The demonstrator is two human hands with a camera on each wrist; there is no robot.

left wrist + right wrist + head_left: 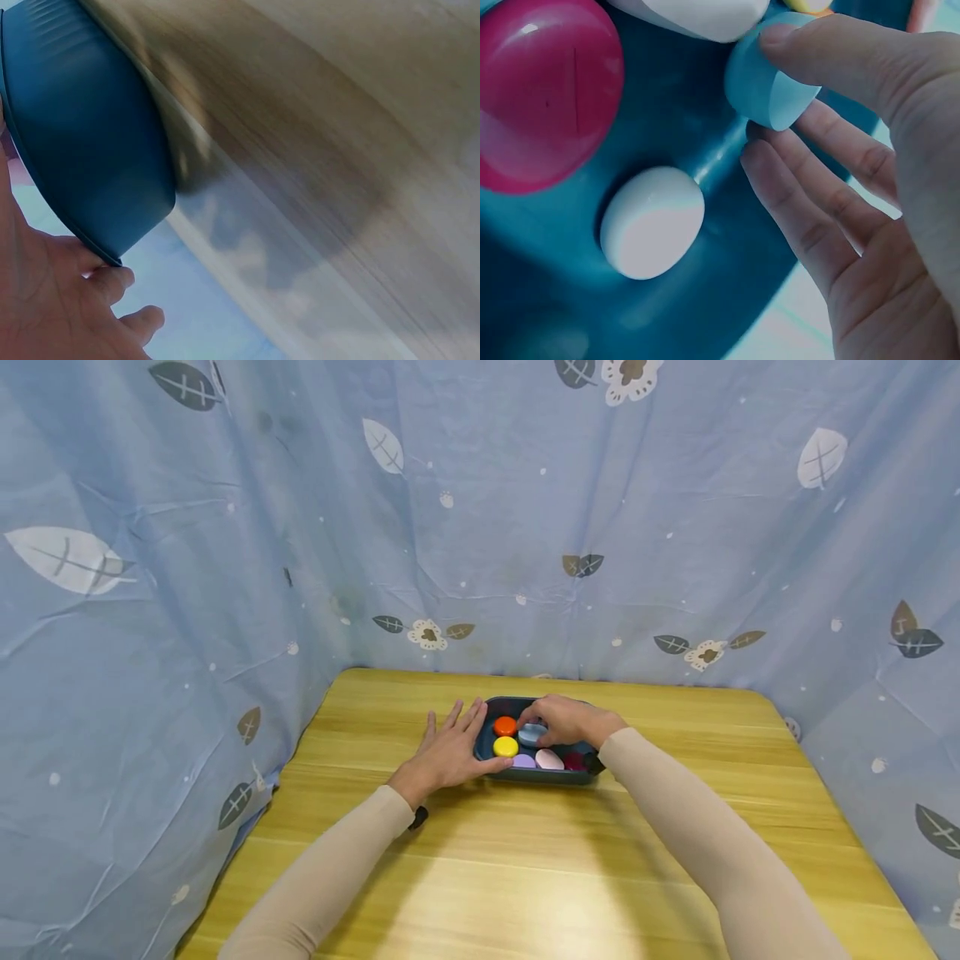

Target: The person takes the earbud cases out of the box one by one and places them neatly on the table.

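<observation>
A dark blue tray (540, 777) with raised walls stands on the wooden table, holding several smooth, glossy egg-shaped pieces. My left hand (446, 756) lies at its left end with fingers spread and straight, thumb along the front rim. In the left wrist view, fingertips reach over the rim of the tray (90, 127). Inside the tray, my right hand (570, 718) pinches a light blue egg (761, 79) between thumb and fingers. Beside that egg are an orange egg (505, 727) and a yellow egg (506, 747). A white egg (654, 223) lies below the right fingers in the right wrist view.
Along the tray's front wall sit a lilac egg (523, 762), a pale pink egg (550, 760) and a dark red egg (574, 762). The wooden table (480, 877) extends around the tray. A blue leaf-print curtain (510, 510) hangs behind and at both sides.
</observation>
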